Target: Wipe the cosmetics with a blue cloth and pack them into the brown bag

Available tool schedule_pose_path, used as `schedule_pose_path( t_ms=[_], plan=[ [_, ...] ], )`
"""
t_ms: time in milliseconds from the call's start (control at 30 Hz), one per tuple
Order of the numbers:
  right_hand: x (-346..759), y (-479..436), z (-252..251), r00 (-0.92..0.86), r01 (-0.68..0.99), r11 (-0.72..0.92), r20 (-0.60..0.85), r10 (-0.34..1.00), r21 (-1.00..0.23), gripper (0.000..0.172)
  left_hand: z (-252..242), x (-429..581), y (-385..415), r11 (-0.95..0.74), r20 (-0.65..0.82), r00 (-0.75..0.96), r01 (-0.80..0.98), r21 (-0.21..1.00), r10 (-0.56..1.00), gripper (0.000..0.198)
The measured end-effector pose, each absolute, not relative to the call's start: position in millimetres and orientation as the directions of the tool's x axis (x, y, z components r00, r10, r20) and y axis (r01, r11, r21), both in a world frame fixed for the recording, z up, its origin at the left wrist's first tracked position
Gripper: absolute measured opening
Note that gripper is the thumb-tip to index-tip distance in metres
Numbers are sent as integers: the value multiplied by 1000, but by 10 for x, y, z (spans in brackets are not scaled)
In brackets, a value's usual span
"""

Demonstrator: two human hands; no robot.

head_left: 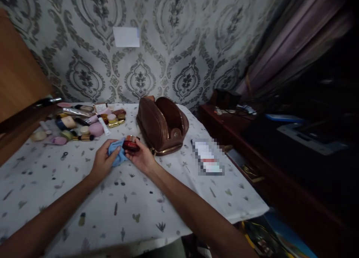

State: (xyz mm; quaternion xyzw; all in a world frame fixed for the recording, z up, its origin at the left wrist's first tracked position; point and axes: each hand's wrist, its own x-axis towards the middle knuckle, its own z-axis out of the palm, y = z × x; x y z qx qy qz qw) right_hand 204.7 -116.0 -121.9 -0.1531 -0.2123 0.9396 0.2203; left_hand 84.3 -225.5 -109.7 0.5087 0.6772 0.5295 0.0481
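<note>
My right hand (142, 157) is closed around a small dark red jar (131, 143) just above the table. My left hand (103, 160) grips a crumpled blue cloth (117, 153) and presses it against the jar's left side. Both hands meet over the white patterned tablecloth (126, 202), a little in front of an open brown leather pouch (162, 124) lying on its side.
Several cosmetics, tubes and small jars (81, 125) lie scattered at the table's back left. A flat white packet (209, 157) rests near the right edge. A wooden panel (17, 82) stands at the left. A dark cabinet (252, 138) with clutter runs along the right.
</note>
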Motion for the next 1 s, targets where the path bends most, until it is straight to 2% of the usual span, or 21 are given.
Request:
schedule_pose_path(
  t_ms=[100, 233, 367, 533, 667, 733, 867, 1000],
  plan=[
    [2046, -1122, -1222, -857, -362, -814, -181, 482, -454, 24, -1088, 834, -2243, -192, 615, -336, 750, 633, 714, 23],
    [2093, -1091, -1195, -877, -343, -795, -133, 462, -500, 21, -1062, 810, -2252, -255, 680, -204, 821, 511, 704, 23],
    [2151, -1109, -1137, -888, -301, -727, -97, 450, -617, 39, -1026, 799, -2266, -251, 698, -237, 816, 521, 676, 22],
    [2134, -1148, -1128, -887, -241, -697, -138, 440, -675, 28, -1002, 813, -2266, -273, 676, -287, 756, 595, 679, 21],
    [2107, -1148, -1128, -894, -194, -715, -180, 411, -672, 40, -997, 830, -2268, -267, 674, -306, 749, 607, 673, 22],
    [2101, -1144, -1121, -901, -193, -728, -176, 397, -658, 43, -997, 832, -2269, -273, 683, -299, 755, 596, 666, 23],
    [2098, -1157, -1119, -889, -225, -689, -145, 435, -689, 30, -999, 825, -2271, -271, 712, -276, 789, 552, 646, 25],
    [2088, -1208, -1142, -852, -244, -603, -130, 508, -760, 31, -996, 826, -2279, -307, 752, -140, 853, 422, 644, 26]
  ],
)
